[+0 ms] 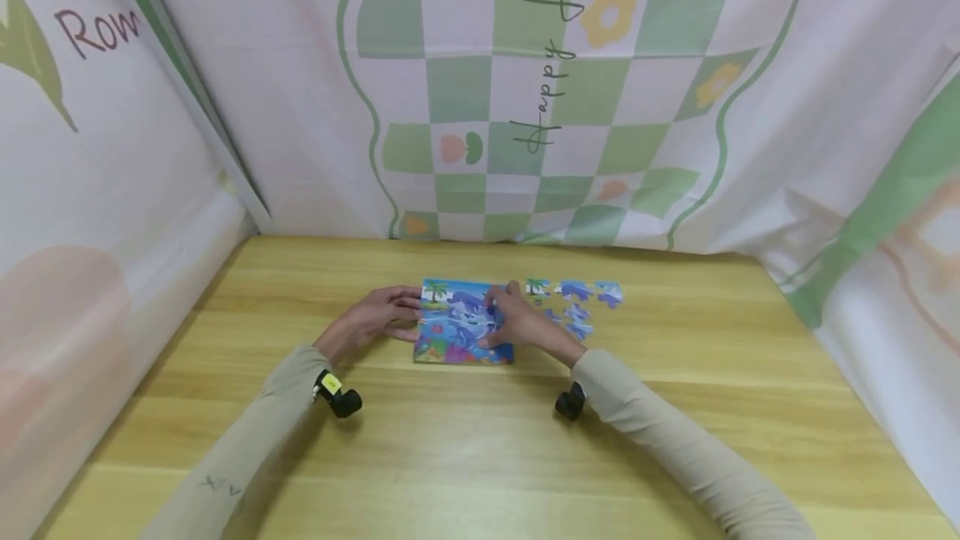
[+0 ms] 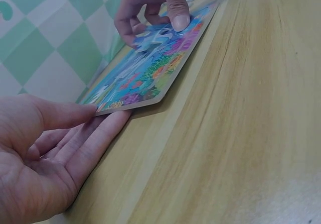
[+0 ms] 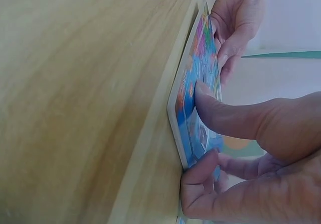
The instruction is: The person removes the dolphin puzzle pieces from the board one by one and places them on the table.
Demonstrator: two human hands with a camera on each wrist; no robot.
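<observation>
A jigsaw puzzle board [image 1: 457, 352] with a blue sea picture of dolphins, coral and a palm tree lies on the table. At its left edge my left hand [image 1: 378, 315] pinches the board, thumb on the top face and fingers at the underside, as the left wrist view [image 2: 45, 153] shows. My right hand [image 1: 525, 323] is over the board's right part, its thumb [image 3: 215, 108] touching the picture and its index finger bent near the right edge [image 3: 178, 128]. Whether a piece is between its fingertips is hidden.
Several loose puzzle pieces [image 1: 576, 290] lie on the wooden table [image 1: 465, 457] just right of the board, partly behind my right hand. A checkered curtain [image 1: 517, 90] hangs at the table's back edge. Cameras [image 1: 341, 398] are strapped to both wrists.
</observation>
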